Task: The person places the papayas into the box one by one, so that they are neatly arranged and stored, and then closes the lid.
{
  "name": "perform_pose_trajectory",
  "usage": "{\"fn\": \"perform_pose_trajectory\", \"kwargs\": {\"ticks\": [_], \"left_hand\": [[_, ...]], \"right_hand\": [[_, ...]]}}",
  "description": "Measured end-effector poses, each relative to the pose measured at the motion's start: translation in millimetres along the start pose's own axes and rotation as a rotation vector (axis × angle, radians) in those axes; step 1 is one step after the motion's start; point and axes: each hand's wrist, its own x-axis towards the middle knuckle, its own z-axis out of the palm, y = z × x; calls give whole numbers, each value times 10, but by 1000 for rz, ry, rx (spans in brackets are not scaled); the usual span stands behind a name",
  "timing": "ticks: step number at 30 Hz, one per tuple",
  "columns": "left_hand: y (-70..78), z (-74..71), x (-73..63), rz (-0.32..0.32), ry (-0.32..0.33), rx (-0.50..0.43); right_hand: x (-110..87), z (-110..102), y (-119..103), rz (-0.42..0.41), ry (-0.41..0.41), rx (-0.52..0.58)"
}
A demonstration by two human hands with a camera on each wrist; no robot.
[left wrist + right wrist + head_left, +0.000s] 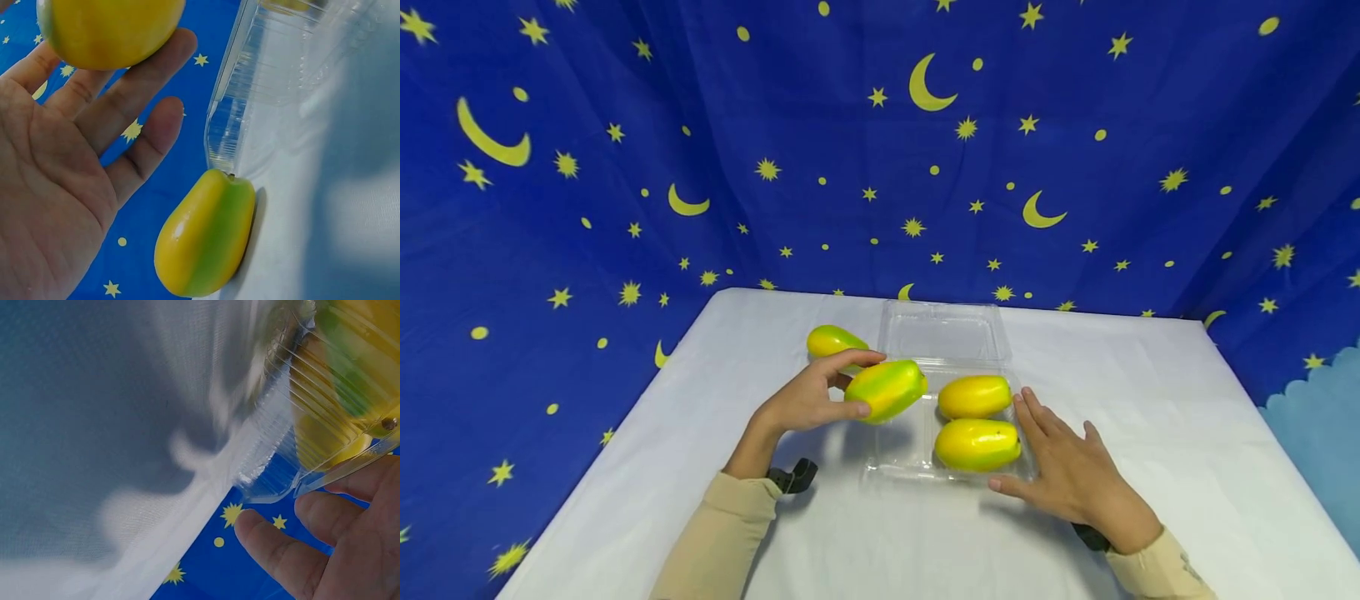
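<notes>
- Landmark: the transparent plastic container [902, 454], lying on a white cloth [625, 517], its lid [943, 331] folded back on the side away from me.
- My left hand [812, 392] grasps the held fruit [887, 392], yellow with green streaks, thumb on the near side and fingers on the far side.
- Position of the held fruit: raised above the left half of the container, its shadow falling below.
- My right hand [1067, 467] grasps nothing. Fingers extended and spread; fingertips at the right wall of the container, at its rim in the right wrist view.
- Inside the container, right half: the far fruit [975, 395] and the near fruit [976, 445], side by side, both lying lengthwise with one end towards the right wall.
- Outside the container, just left of its hinge side: the loose fruit [206, 237], yellow with a green band. I cannot tell whether it touches the plastic.
- Beyond the container: a blue backdrop [850, 125] printed with yellow moons and stars.
</notes>
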Motion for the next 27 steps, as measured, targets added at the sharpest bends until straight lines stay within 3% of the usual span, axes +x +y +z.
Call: {"fn": "perform_pose_trajectory", "kwargs": {"ticks": [15, 27], "left_hand": [[-30, 193, 64, 26, -75, 89], [24, 320, 107, 79, -77, 131]], "right_hand": [[-14, -14, 2, -1, -3, 15], [-9, -17, 0, 0, -1, 17]]}}
